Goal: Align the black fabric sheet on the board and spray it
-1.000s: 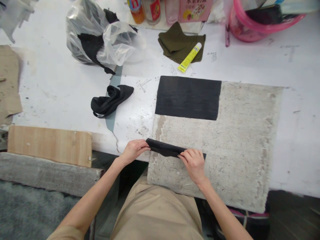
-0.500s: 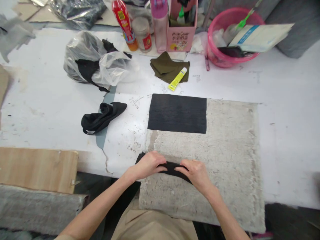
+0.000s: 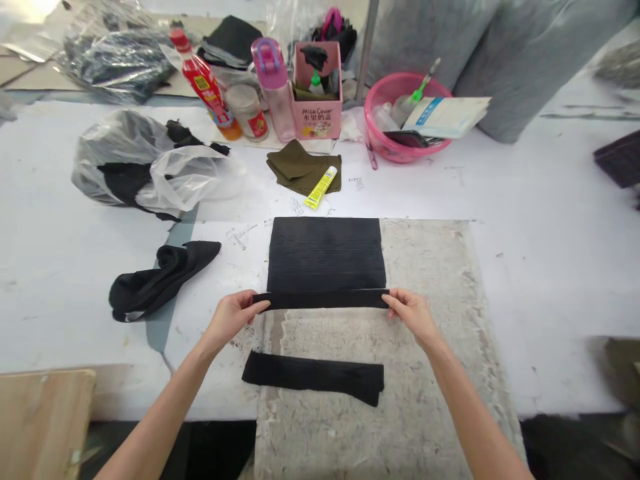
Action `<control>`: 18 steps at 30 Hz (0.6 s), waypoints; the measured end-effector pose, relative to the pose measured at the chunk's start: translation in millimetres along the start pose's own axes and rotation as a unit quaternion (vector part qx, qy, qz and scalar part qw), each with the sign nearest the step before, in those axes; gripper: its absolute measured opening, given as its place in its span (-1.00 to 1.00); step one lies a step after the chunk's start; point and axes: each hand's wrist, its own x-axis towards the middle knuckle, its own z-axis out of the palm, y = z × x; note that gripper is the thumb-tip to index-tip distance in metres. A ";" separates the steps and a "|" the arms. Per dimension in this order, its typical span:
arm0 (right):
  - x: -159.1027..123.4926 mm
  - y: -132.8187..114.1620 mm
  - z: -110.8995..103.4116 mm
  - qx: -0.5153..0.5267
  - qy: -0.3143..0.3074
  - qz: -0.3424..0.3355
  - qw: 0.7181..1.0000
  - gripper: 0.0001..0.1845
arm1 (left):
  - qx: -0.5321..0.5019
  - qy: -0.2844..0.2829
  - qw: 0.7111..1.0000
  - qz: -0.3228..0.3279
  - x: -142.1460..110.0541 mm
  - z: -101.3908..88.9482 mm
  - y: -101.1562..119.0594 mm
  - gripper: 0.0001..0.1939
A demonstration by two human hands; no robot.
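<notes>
Stretched level between my two hands is a narrow black fabric strip [image 3: 325, 299]. My left hand [image 3: 234, 319] pinches its left end, and my right hand [image 3: 411, 315] pinches the right end. The strip lies along the lower edge of a dark sheet made of rows of strips [image 3: 325, 253]; whether it touches the board there I cannot tell. Nearer to me, more black fabric strips [image 3: 313, 379] rest on the worn grey board [image 3: 425, 400], their right end uneven. Left of my left hand lies a rolled bundle of black fabric [image 3: 160, 277].
Behind the sheet are olive fabric pieces [image 3: 290, 163] with a yellow tube [image 3: 321, 188] on them. Farther back stand a red bottle [image 3: 205, 87], a jar [image 3: 247, 110], a pink bottle [image 3: 275, 93], a pink box [image 3: 319, 120] and a pink basin [image 3: 400, 152]. A plastic bag [image 3: 120, 140] sits left.
My hands gripped a bunch of black strips near the board's front. Now they hold one strip farther forward by the dark sheet, and the other strips lie on the board. The view has tilted up.
</notes>
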 end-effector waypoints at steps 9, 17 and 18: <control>21.1 1.2 0.9 -0.139 0.088 -0.037 0.986 -0.55 | -0.052 0.029 0.998 -0.003 25.1 14.4 6.3 -0.54; 29.1 5.7 2.5 -0.200 0.105 -0.031 0.974 -0.56 | -0.044 0.075 0.996 -0.017 31.0 20.2 -2.3 -0.60; 29.7 5.9 2.5 -0.203 0.104 -0.027 0.973 -0.57 | -0.048 0.076 0.996 -0.020 30.9 20.3 -1.5 -0.60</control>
